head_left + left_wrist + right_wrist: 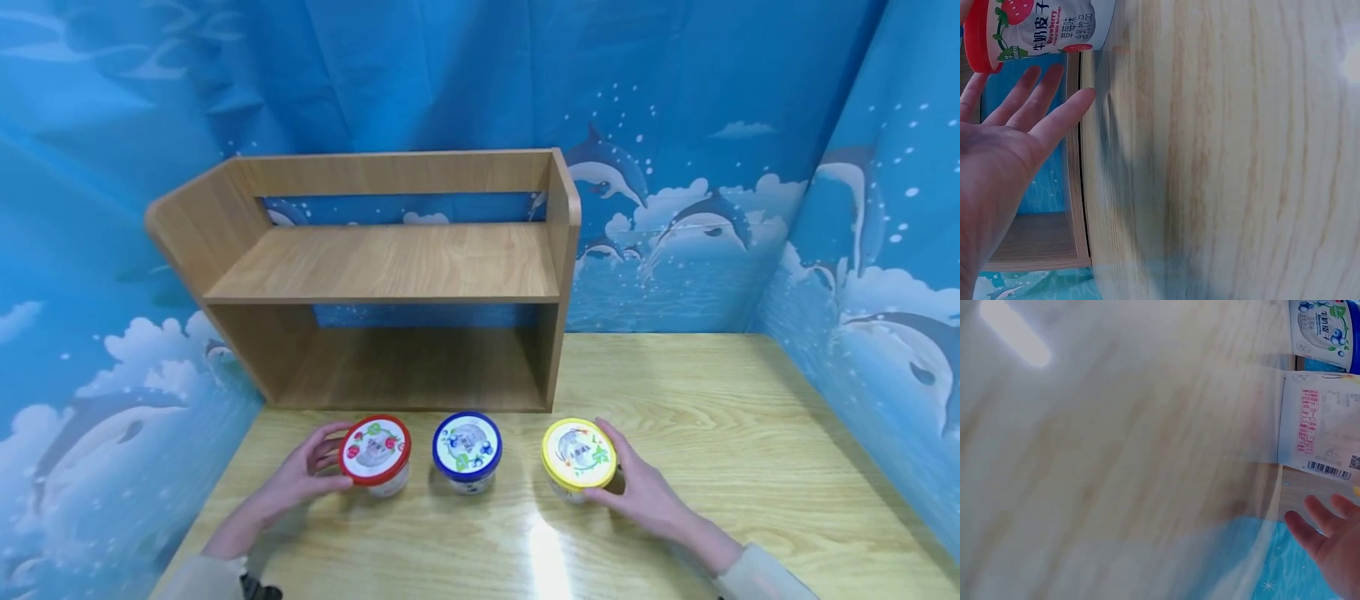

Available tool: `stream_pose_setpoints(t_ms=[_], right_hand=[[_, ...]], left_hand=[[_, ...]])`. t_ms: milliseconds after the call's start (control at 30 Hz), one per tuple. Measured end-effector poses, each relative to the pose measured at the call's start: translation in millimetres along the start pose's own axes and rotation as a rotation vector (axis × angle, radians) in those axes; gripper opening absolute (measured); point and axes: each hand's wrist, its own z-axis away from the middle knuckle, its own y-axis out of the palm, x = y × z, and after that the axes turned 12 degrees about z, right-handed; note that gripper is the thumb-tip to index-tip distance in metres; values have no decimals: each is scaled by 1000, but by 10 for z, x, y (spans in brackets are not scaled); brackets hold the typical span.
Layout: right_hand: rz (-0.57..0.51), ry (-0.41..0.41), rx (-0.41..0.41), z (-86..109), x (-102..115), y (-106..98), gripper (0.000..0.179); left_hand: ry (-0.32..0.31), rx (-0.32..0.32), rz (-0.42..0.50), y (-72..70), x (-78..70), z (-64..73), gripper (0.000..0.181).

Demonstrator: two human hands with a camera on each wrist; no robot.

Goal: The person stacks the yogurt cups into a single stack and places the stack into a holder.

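A red-lidded strawberry milk cup (375, 450) stands upright on the left. My left hand (303, 473) is beside it, thumb and fingertips close to the lid's left edge. The left wrist view shows those fingers (1041, 103) spread and fairly straight beside the cup (1054, 28). On the right, a yellow-lidded cup (579, 454) has my right hand (643, 493) at its right side, thumb and fingers spread around the rim. In the right wrist view, visible fingertips (1300, 528) are apart from that cup's barcoded side (1319, 431). Between them stands a blue-lidded blueberry cup (467, 450).
Directly behind the cups is a two-level wooden shelf (382, 262), its front lower edge close to them. The wood-grain table (675, 392) extends to the right. Blue dolphin-print sheets (465, 75) hang behind and along both sides.
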Motion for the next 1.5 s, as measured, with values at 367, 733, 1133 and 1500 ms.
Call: stream_pose_setpoints(t_ms=[367, 733, 1133, 1500], right_hand=[[-145, 34, 20, -19, -5, 78, 103], [-356, 10, 2, -38, 6, 131, 96], [-383, -21, -31, -32, -12, 150, 95], [-353, -43, -63, -121, 105, 1, 96]], left_hand=[[-110, -22, 3, -10, 6, -22, 76], [-186, -38, -29, 14, -59, -13, 78], [-213, -39, -21, 10, -62, -25, 78], [-251, -50, -26, 17, -105, -27, 79]])
